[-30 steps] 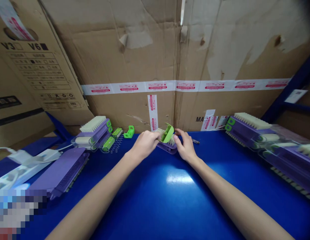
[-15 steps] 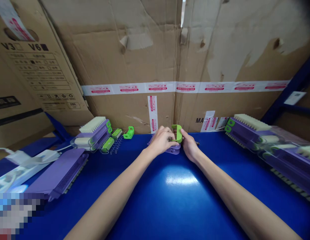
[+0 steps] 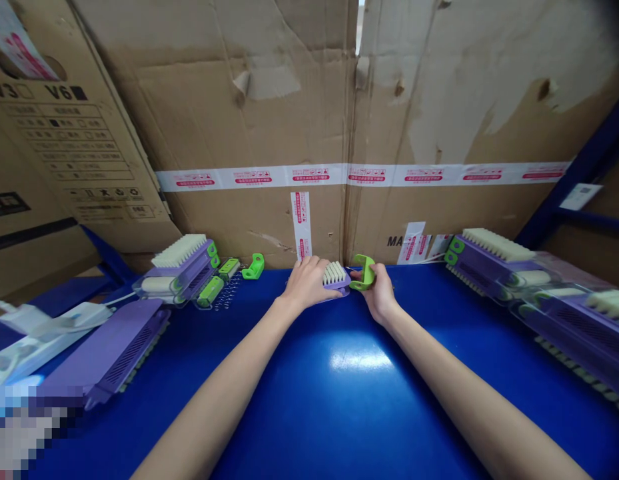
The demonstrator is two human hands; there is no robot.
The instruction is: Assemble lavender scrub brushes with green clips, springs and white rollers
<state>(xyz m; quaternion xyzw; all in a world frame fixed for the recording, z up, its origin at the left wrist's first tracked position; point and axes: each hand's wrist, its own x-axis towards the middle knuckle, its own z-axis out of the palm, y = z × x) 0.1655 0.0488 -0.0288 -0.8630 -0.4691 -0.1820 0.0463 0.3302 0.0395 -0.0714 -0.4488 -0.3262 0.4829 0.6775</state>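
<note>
My left hand is closed around a purple brush with pale bristles facing up, pressed near the tabletop by the cardboard. Its far-left part is hidden under my fingers. Just to the right, my right hand grips a lime-green end bracket, a C-shaped piece whose opening faces the brush. A small gap shows between bracket and brush. Another green bracket lies on the table to the left, beside several small springs and green-and-cream blocks.
A purple brush unit with bristles stands at left, with a long purple cover and a white power strip nearer me. More purple brush units line the right side. A tall cardboard sheet walls the back of the blue table.
My right hand has drawn the green bracket slightly right, apart from the brush. My left hand has shifted left off the bracket and onto the brush, whose bristles now show.
</note>
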